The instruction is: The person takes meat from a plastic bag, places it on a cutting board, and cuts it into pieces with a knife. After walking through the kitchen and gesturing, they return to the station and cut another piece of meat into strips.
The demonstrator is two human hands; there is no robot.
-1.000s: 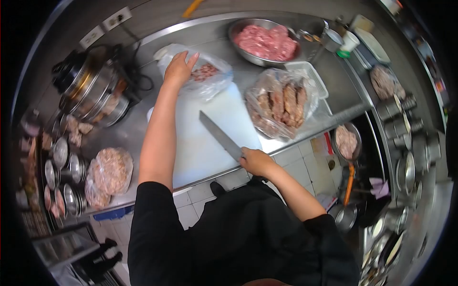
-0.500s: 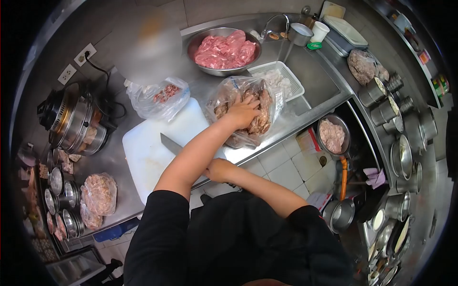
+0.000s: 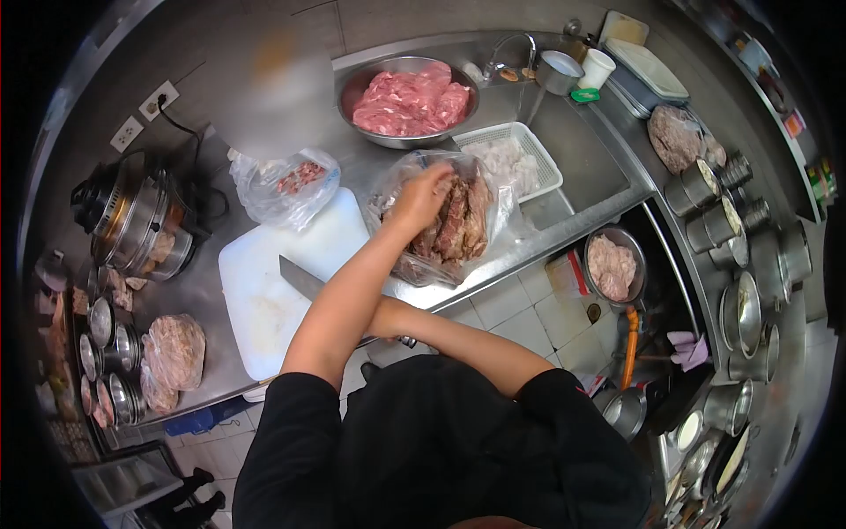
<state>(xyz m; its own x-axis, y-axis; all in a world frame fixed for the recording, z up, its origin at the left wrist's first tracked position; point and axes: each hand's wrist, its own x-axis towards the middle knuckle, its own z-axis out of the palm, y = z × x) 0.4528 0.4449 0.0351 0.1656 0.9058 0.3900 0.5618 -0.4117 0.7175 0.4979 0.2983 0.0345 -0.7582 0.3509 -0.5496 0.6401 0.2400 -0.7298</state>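
My left hand point(image 3: 421, 201) is inside an open clear plastic bag point(image 3: 504, 212) on the steel counter. Its fingers curl around the brownish, marinated-looking meat point(image 3: 456, 229) there; the fingertips are partly hidden. Crossing beneath my left forearm, my right hand point(image 3: 384, 319) grips a knife point(image 3: 298, 276). The handle is mostly out of sight, while the broad blade points left over the white cutting board point(image 3: 251, 304). At the board's far edge lies another plastic bag point(image 3: 264, 189) with small reddish pieces inside.
Behind the meat bag stands a steel bowl point(image 3: 407, 139) of raw pink meat. A white basket point(image 3: 557, 172) with pale pieces sits by the sink point(image 3: 595, 145). Bagged meat point(image 3: 176, 353) and steel containers point(image 3: 123, 348) are at left. Below the counter is a bowl of pale meat point(image 3: 612, 267).
My left hand has gone from lying spread on the meat to curled fingers, shifting slightly left and farther away. Long meat strips now show beside it. The knife stays in my right hand.
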